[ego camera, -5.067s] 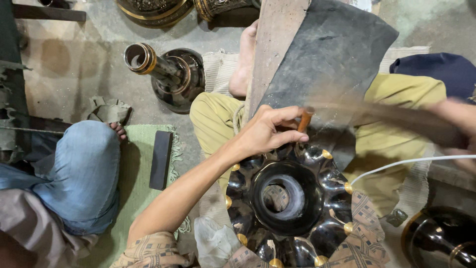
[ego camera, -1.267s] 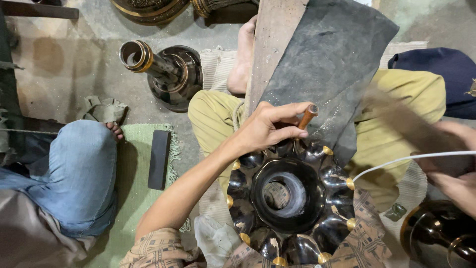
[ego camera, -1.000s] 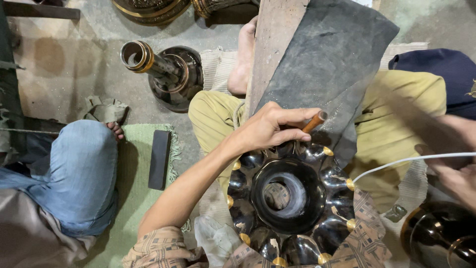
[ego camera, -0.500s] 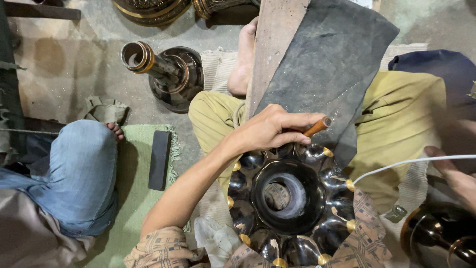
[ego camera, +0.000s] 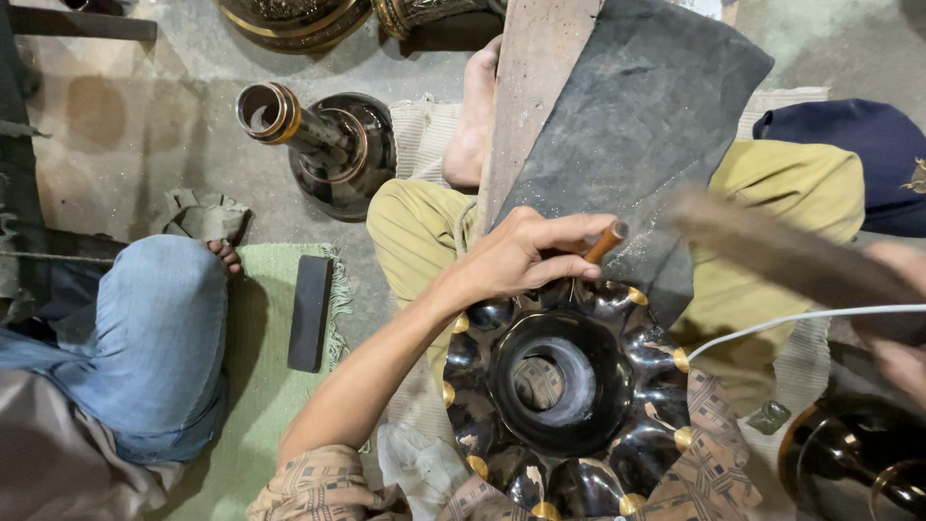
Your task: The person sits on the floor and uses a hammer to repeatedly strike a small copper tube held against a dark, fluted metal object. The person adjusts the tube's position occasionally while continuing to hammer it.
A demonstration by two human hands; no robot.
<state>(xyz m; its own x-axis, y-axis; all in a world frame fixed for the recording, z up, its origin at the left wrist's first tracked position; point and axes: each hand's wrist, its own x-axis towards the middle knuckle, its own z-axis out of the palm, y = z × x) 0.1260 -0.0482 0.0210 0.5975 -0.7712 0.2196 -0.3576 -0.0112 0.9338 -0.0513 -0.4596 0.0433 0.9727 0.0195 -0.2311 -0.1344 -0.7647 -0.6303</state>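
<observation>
My left hand [ego camera: 521, 256] grips a short punch with a wooden handle [ego camera: 606, 241], its tip set against the far rim of a black lobed metal dish with brass dots [ego camera: 661, 386] that rests on my lap. My right hand [ego camera: 902, 333] is blurred at the right edge and holds a wooden stick [ego camera: 781, 256], also blurred, which points left toward the punch. A white cable [ego camera: 801, 318] runs across the dish's right side. Behind the dish a dark grey sheet [ego camera: 637, 116] lies over a wooden plank [ego camera: 535, 87].
Another person in blue jeans [ego camera: 154, 338] sits at the left on a green mat [ego camera: 260, 405] beside a black block [ego camera: 311, 311]. A black and brass vase [ego camera: 318, 145] lies on the floor. A dark vessel [ego camera: 849, 463] stands at bottom right, a navy cloth [ego camera: 849, 145] at upper right.
The wooden stick has swung up and left toward the punch from the lower right. My left hand keeps the punch on the dish's rim, barely shifted.
</observation>
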